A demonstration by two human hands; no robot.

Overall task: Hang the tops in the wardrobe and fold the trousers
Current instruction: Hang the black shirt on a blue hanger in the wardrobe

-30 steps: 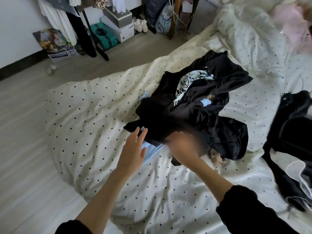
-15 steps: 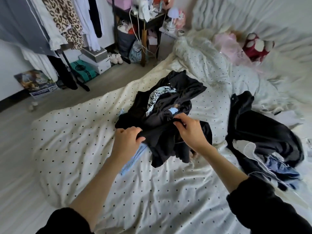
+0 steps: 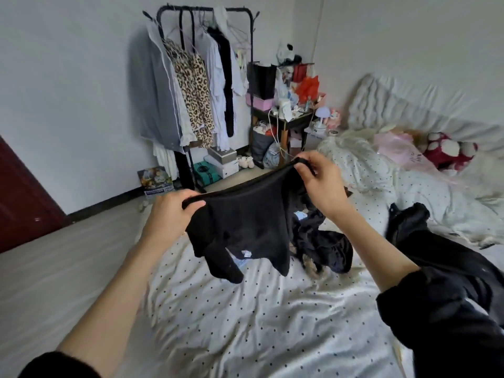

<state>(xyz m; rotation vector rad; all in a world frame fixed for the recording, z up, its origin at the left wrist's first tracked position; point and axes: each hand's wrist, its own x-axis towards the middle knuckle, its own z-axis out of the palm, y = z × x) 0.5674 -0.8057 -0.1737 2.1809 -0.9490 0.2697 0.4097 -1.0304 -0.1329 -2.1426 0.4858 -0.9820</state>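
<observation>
**Black garment held up over the spotted bed**

While both arms reach forward over the bed, the left hand [image 3: 170, 214] grips one end of the top edge of a black garment [image 3: 245, 222], its fingers curled round the rolled hem. The right hand [image 3: 319, 184] pinches the other end of that edge, a little higher and toward 1 o'clock from the left. Between the two hands the edge is stretched fairly taut, and the cloth hangs below it, clear of the duvet [image 3: 245, 317], with two loose points dangling at the bottom. Whether it is a top or trousers cannot be told from this view.

Behind the held garment, at about 3 o'clock from its lower part, a heap of dark clothes [image 3: 324, 246] lies on the white dotted duvet. Farther out at 3 o'clock another dark pile [image 3: 436, 257] lies along the bed's right side.

At 11 o'clock from the hands stands a black clothes rack [image 3: 201, 9] against the wall, with a grey cover, a leopard-print dress [image 3: 195, 94] and white and black pieces hanging from it. Boxes [image 3: 221, 162] sit on the floor beneath it. At 12 o'clock a cluttered side table [image 3: 289, 118] stands just beside the rack. A red and white plush toy [image 3: 447, 151] rests on the bed at 2 o'clock.
</observation>
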